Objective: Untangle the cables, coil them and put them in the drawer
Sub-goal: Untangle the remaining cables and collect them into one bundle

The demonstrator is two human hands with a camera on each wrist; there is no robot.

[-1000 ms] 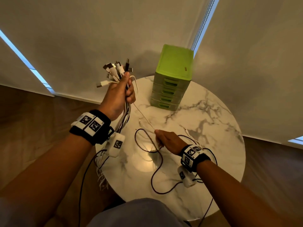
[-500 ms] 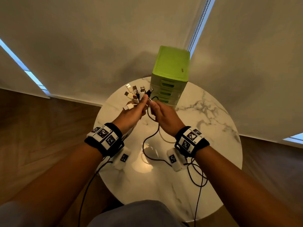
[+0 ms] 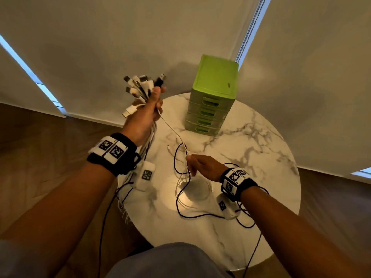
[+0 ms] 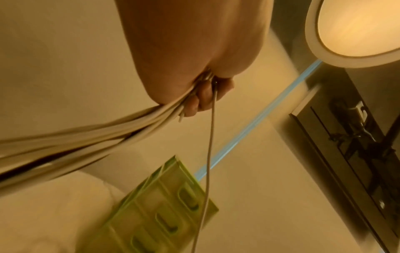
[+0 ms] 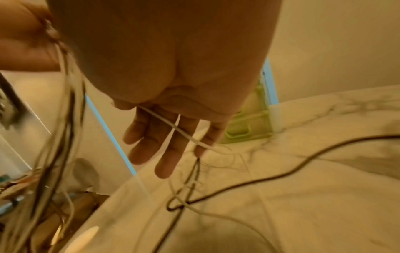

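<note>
My left hand [image 3: 152,105] is raised left of the table and grips a bundle of cables [image 3: 140,85], with several plugs fanned out above the fist. The bundle [image 4: 103,138] trails down past my wrist. One thin white cable [image 3: 172,129] runs taut from that fist down to my right hand [image 3: 190,161], which pinches it low over the table. In the right wrist view this white cable [image 5: 168,125] crosses loosely extended fingers [image 5: 164,164]. A black cable [image 3: 176,197] and white loops lie on the marble table [image 3: 261,177]. The green drawer unit [image 3: 212,97] has all its drawers shut.
The round table's front edge is near my lap, and wooden floor surrounds it. Black wires from the wrist cameras [image 3: 247,223] hang over the right side of the table. Blinds and wall stand close behind the drawer unit. A ceiling lamp [image 4: 357,30] shows overhead.
Half a second ago both hands met at the plugs near the drawer unit. Now the left hand has risen with the bundle. The right has dropped toward me, drawing out the thin white cable.
</note>
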